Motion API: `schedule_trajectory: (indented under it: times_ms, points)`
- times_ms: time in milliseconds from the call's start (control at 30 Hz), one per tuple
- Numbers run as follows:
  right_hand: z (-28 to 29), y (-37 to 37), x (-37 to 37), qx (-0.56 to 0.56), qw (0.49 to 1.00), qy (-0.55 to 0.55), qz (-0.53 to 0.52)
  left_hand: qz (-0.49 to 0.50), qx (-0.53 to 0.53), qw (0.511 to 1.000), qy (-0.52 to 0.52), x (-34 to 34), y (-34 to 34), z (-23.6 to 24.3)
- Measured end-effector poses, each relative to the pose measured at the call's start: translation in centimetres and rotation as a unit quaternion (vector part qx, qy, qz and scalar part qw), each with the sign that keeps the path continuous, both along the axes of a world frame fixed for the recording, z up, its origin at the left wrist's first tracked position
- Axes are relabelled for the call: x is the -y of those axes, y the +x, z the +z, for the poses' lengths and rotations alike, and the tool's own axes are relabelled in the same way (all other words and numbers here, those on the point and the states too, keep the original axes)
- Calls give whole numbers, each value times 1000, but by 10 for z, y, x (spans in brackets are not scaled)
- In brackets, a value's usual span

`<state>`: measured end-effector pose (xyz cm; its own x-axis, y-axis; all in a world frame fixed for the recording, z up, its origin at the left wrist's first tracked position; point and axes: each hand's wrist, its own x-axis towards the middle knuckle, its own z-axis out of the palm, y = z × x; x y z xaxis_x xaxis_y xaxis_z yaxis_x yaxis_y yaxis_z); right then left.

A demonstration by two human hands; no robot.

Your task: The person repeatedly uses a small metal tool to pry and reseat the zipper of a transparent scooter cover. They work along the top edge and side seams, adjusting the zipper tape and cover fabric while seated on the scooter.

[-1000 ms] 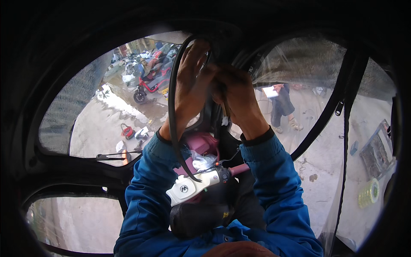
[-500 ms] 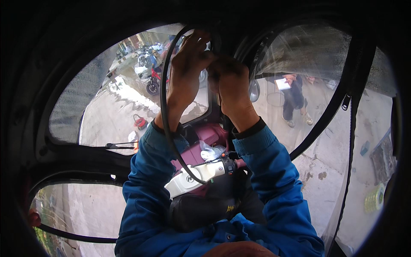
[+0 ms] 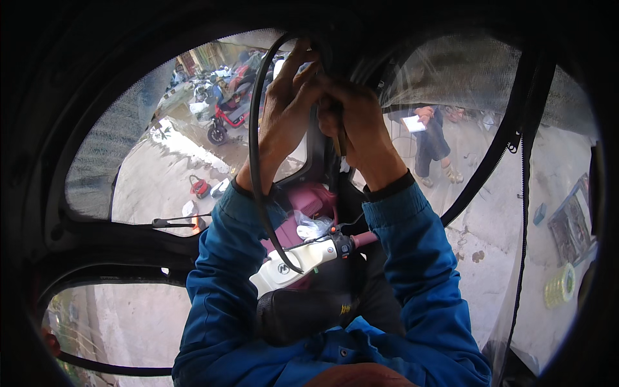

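Both of my arms, in blue sleeves, reach up to the dark upper frame between two clear window panels. A long black rubber strip (image 3: pixel 255 129) hangs in a loop from the frame, passing to the left of my left wrist. My left hand (image 3: pixel 284 106) has its fingers bent at the strip's upper end, and shadow hides part of the grip. Close beside it, my right hand (image 3: pixel 364 122) is closed, with the brownish end of a narrow tool (image 3: pixel 341 142) showing below the fingers. What the tool's tip touches is hidden.
Below my arms are white handlebars (image 3: pixel 293 266), a pinkish body panel (image 3: pixel 306 200) and a crumpled plastic bag (image 3: pixel 313 226). A zip (image 3: pixel 521 174) runs down the right window. Outside, a person (image 3: pixel 432 142) holds something white; a red scooter (image 3: pixel 229 119) stands at left.
My right hand has turned and shifted slightly right, so the tool's end now shows below it. My left hand stays up at the frame. The whole view has shifted a little.
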<state>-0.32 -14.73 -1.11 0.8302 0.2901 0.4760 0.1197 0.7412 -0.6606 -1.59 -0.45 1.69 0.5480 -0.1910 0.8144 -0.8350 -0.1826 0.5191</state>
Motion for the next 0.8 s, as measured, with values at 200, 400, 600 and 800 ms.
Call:
schedule_trajectory:
  times_ms: [200,400,600,800]
  points:
    - [-5,7,3,3,995,63,71,44,13,999,-12,9,3,-6]
    - [-22,13,-21,155,978,15,-138,32,-12,999,35,1,5,-5]
    - [-23,15,-19,97,992,19,-78,13,-9,1000,11,-2,3,-5]
    - [-31,11,0,0,999,24,38,51,-28,997,43,8,-1,-7]
